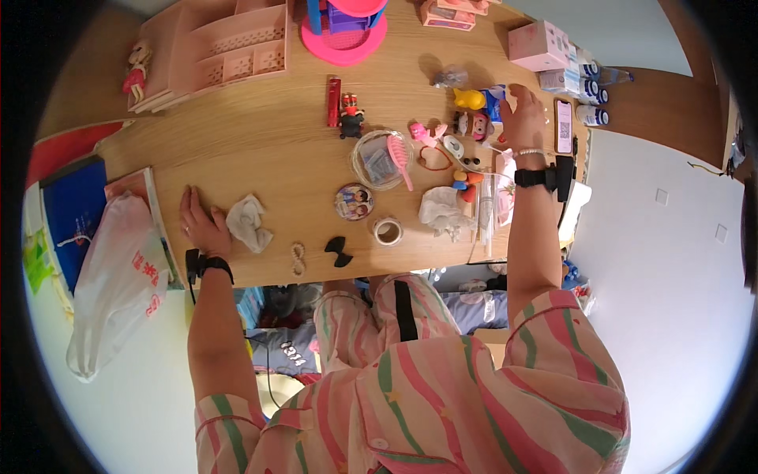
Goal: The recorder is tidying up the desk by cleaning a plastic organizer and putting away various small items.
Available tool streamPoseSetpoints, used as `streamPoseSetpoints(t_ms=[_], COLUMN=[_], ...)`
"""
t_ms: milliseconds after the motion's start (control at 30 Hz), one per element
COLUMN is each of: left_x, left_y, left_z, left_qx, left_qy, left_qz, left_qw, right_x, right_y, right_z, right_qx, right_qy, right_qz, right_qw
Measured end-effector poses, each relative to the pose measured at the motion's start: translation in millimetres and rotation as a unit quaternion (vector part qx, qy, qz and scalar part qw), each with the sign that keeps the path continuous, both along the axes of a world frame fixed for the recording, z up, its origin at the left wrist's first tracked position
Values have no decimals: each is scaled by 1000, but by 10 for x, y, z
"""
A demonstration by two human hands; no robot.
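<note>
My left hand (204,228) rests palm down on the left of the wooden desk, its fingers apart, beside a crumpled white cloth (250,223). At the right, my right hand (524,117) is at a blue packet (494,102); whether its fingertips grip the packet cannot be told. A yellow figurine (469,99) lies left of the packet, and a doll-like figurine (474,125) below it. Between the hands are a pink hairbrush (398,155) on a round clear container, a round picture badge (354,202), a tape roll (388,231), a black bow (338,252) and a beaded band (298,259).
A pink organizer (237,47) and a pink-and-blue toy stand (344,44) are at the back. Boxes (538,46), bottles and a phone (563,125) line the right side. A plastic bag (121,272) hangs over the left edge. Clear tubes (487,213) lie near the right forearm.
</note>
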State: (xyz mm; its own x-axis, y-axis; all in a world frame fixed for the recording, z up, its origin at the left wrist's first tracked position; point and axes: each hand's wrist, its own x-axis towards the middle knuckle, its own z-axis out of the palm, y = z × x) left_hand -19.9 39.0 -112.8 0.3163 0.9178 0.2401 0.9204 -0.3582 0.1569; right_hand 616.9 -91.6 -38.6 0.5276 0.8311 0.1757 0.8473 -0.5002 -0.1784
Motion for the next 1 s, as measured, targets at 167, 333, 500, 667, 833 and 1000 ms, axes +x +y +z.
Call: streamPoseSetpoints(t_ms=[167,333,500,667,833,1000], left_x=[-26,46,8,-48,38,-31], left_y=[-12,-2,-18,-33,-20,-32], left_z=[4,72,58,57,74,92], left_qx=[-16,-42,-25,-50,-26,-32], left_qy=[-5,-30,-25,-25,-22,-17], left_qz=[7,4,13,6,0,9], left_qw=[1000,999,999,998,999,999], right_x=[156,96,143,319,641,181], right_y=[13,44,29,58,-1,-99], right_z=[-128,-189,-347,-87,120,331], right_qx=[-205,-195,-161,12,78,-6], right_qy=[34,-20,69,109,157,148], right_qz=[-107,-110,-108,-125,-190,-140], right_qw=[972,974,979,986,966,979])
